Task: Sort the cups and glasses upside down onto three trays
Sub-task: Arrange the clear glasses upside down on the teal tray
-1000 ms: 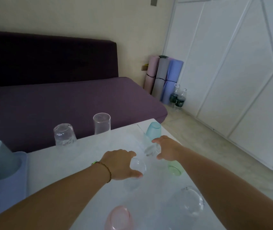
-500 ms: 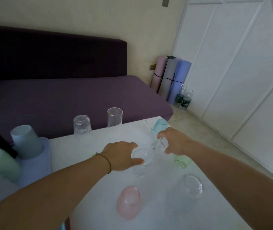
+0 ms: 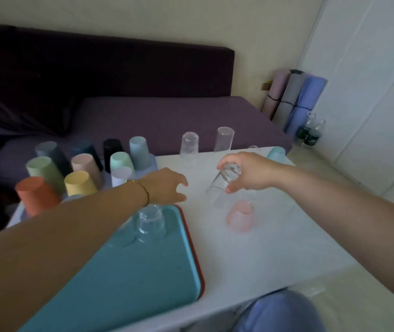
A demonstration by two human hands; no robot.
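Right hand (image 3: 246,173) has lifted its clear glass tumbler (image 3: 220,190) off the white table (image 3: 275,255); left hand (image 3: 167,185) has left the glass it was touching and shifted left; view has swung left onto the trays

Tumbler: smooth, straight-walled, transparent, pinched near its thick base between thumb and fingers, tilted with the base up and the mouth down-left, in the air just above a pink cup (image 3: 240,215)

Pink cup: translucent, rounded, upside down on the table

Left hand: fingers loosely spread, holding nothing, low over the table just past the far corner of the teal tray (image 3: 143,271); thin bracelet (image 3: 143,190) on the wrist

Teal tray: flat, rounded corners, red edge showing along its right side; small clear glasses (image 3: 150,222) stand on it upside down, count unclear under the forearm

Lavender tray (image 3: 153,165) at left: matte opaque cups (image 3: 79,185), tapered, all upside down, in orange, yellow, green, pink, mint, grey and black

Far table edge: a textured clear glass (image 3: 189,144), a frosted cylindrical glass (image 3: 224,140) and a pale blue cup (image 3: 276,152), all upside down

Purple fabric sofa (image 3: 167,116) behind
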